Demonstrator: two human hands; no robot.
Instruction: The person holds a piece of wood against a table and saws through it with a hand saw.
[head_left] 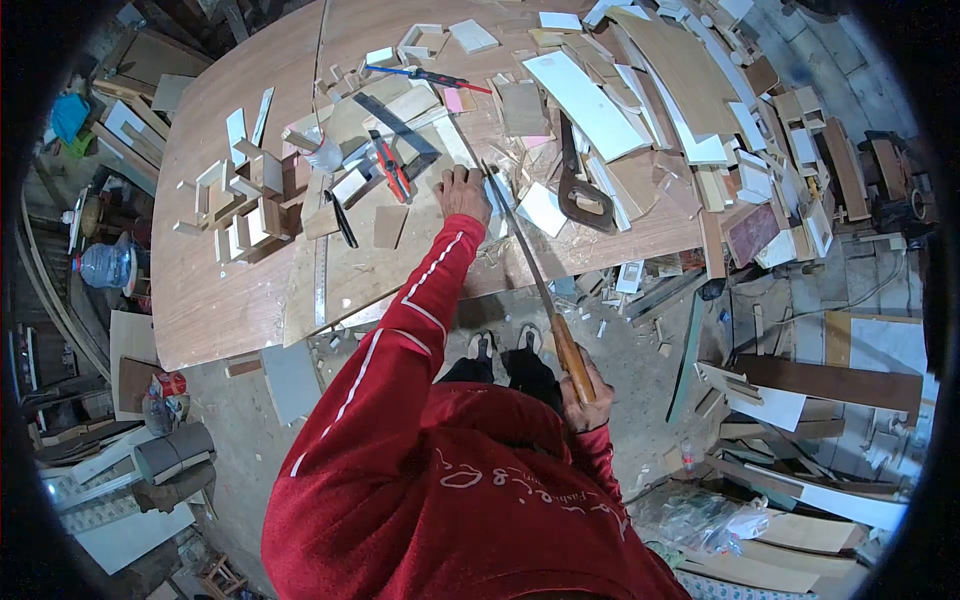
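My right hand (pixel 588 398) is wrapped round the wooden handle of a handsaw (pixel 570 352), below the table's front edge. Its long, narrow blade slants up and away, with the tip just right of my left hand (pixel 463 195). That hand presses down on a pale wooden strip (pixel 455 140) with its fingers bent over it; the part under the palm is hidden. Left of it lie red-handled pliers (pixel 388 168), a black try square (pixel 395 122) and a black pen-like tool (pixel 342 220). A second saw with a dark handle (pixel 586 203) rests to the right.
The worktable (pixel 210 320) carries small wooden box frames (pixel 240 205) at the left and a cup (pixel 322 152) of glue or similar. Stacked boards and offcuts (pixel 590 105) crowd the right side. Scraps litter the floor, and more boards (pixel 830 385) lie at the right.
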